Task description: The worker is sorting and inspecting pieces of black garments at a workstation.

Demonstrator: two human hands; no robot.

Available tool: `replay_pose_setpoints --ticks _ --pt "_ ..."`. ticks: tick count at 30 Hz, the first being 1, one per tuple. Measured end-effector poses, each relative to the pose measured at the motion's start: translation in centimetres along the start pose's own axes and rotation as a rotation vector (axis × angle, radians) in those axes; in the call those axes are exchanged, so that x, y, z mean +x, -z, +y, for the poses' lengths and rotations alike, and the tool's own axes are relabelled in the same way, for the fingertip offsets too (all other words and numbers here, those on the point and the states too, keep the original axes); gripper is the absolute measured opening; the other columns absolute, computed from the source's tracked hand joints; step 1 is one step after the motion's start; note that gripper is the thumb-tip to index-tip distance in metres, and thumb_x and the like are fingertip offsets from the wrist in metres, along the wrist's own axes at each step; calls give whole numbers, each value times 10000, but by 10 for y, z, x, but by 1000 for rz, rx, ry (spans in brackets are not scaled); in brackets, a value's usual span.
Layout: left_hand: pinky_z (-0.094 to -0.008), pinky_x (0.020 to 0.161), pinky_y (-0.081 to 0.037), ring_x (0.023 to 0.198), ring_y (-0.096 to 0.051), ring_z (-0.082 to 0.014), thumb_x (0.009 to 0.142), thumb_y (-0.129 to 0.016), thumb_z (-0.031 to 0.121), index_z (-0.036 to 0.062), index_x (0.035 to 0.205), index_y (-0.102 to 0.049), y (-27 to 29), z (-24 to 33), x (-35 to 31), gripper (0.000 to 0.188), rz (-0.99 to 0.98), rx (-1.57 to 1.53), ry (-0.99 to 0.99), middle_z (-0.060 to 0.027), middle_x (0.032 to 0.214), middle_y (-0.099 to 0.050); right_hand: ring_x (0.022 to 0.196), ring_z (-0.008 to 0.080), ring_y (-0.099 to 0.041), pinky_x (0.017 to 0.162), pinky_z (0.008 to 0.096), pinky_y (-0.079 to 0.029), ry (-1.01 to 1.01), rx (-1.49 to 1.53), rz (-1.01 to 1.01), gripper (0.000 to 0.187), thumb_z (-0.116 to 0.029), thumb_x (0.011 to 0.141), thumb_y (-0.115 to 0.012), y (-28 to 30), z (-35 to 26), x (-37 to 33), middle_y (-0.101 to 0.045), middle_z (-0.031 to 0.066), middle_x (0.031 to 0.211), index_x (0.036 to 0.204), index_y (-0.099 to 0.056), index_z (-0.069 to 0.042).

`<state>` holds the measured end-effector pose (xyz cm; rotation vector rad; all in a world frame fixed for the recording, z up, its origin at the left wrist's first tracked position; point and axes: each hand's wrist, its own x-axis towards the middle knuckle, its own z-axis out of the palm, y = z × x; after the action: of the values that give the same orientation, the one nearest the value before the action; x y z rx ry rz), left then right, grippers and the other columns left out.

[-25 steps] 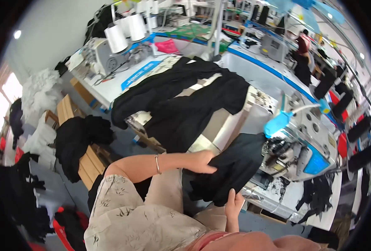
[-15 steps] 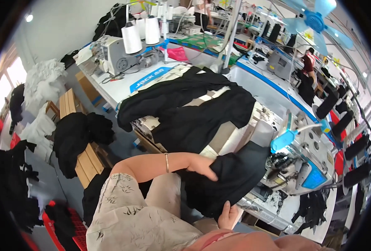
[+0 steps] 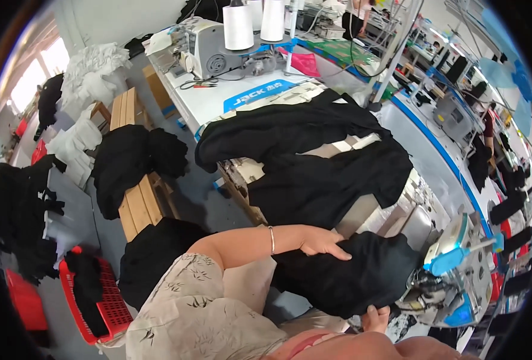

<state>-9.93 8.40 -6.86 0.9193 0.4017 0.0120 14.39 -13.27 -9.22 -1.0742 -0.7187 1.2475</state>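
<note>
One lettered blue label (image 3: 255,95); left fingers (image 3: 339,250), right fingers (image 3: 373,314) on black cloth (image 3: 368,279), grip unclear.

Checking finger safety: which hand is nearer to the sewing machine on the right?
Right. The right hand is at the near edge of the black fabric, just left of the sewing machine; the left hand is farther left, on the fabric's far side.

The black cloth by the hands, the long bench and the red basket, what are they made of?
The black cloth looks like soft, matte fabric: it drapes in loose folds, though which fibre I can't tell. The bench seems to be wood, in pale brown, straight boards. The basket is probably plastic: bright, even red, with a grid of holes.
</note>
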Motion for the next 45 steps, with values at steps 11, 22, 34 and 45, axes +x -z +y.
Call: replay_pose_setpoints --ticks 11,22,34,45 --pt "-287 913 -419 1035 -530 -141 889 -588 216 -17 1192 -513 -8 1 -14 390 -23 2 113 -59 1153 -577 468 39 -399 441 214 -290 -93 -134 115 120 -138 831 -596 -8 -4 -18 -504 -52 572 753 -605 -48" --pt "-376 935 -437 1062 -553 -223 887 -573 201 -19 1245 -466 -10 13 -8 433 88 125 -67 -111 1199 -560 433 47 -359 396 232 -259 29 -401 -6 58 -139 788 -565 -21 -18 0 -429 -83 551 807 -612 -110" --pt "-389 993 -401 1140 -519 -257 886 -564 105 -23 1302 -399 4 -1 -1 466 67 -151 -7 -145 1279 -492 651 75 -522 597 223 -405 -31 -62 -134 168 -24 832 -533 -2 12 8 -624 -11 776 954 -650 -18" --pt "-405 995 -399 1129 -528 -280 885 -559 102 -49 1277 -422 -2 5 1 441 69 -149 -19 -171 1254 -512 679 79 -530 609 234 -409 -54 -10 -110 156 -75 851 -558 -5 5 8 -626 -5 805 964 -640 -6"
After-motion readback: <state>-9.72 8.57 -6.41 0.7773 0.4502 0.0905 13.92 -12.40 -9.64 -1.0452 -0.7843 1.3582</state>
